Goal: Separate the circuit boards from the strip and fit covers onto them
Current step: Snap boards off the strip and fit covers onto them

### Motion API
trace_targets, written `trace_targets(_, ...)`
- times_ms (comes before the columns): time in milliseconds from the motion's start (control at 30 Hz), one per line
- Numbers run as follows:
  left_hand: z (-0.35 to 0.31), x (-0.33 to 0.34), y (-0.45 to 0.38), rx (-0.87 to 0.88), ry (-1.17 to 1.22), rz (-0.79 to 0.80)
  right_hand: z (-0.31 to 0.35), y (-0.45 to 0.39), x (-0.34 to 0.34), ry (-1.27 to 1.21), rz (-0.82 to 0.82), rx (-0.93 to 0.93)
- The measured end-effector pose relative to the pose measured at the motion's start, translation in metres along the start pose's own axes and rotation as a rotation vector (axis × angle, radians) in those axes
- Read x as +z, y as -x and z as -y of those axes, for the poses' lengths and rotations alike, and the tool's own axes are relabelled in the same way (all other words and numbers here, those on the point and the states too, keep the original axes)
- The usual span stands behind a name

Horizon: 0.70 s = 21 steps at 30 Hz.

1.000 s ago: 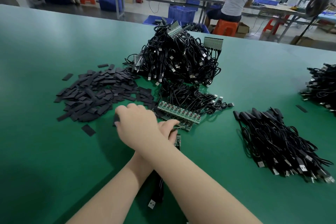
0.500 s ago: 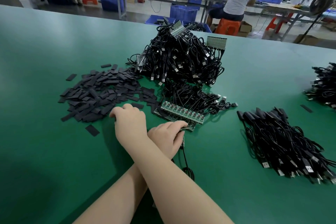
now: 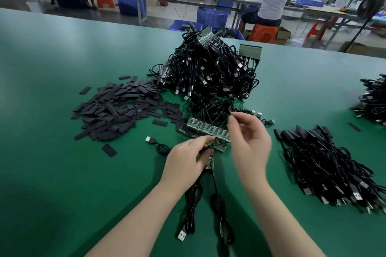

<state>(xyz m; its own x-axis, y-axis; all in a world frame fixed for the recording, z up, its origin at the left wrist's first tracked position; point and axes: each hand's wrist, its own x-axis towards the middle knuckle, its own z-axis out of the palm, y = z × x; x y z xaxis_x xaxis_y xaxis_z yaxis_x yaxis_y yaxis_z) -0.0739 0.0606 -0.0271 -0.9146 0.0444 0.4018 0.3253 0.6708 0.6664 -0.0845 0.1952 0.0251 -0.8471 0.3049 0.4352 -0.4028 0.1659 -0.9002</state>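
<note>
A green strip of circuit boards lies mid-table with black cables trailing behind it. My left hand grips a single circuit board just in front of the strip; its cable runs toward me. My right hand is raised to the right of the strip, blurred by motion, and its fingertips pinch what looks like a black cover. A heap of flat black covers lies to the left.
A tall heap of black USB cables with board strips stands behind the strip. A laid-out bundle of cables lies on the right, another pile at the far right edge. Loose cables lie between my forearms. A person sits at a far bench.
My right hand, which had crossed over my left arm to the cover pile, has swung back to the right and lifted. My left hand has stayed on the board near the strip.
</note>
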Motion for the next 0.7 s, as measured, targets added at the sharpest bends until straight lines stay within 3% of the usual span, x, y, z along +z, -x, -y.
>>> trace_targets(100, -0.001, 0.001, 0.0, 0.033, 0.001, -0.014, -0.021, -0.003, -0.024, 0.087, -0.028, 0.167)
trace_targets(233, 0.001, 0.001, 0.002, 0.028, 0.032, -0.029, -0.034, 0.009, -0.03, 0.158, 0.058, 0.272)
trace_targets(467, 0.006, 0.004, -0.001, -0.014, 0.154, 0.001, -0.035, 0.016, -0.034, 0.093, 0.223, 0.369)
trace_targets(700, 0.011, 0.004, -0.002, -0.031, 0.189, 0.036, -0.033, 0.016, -0.033, -0.034, 0.236, 0.405)
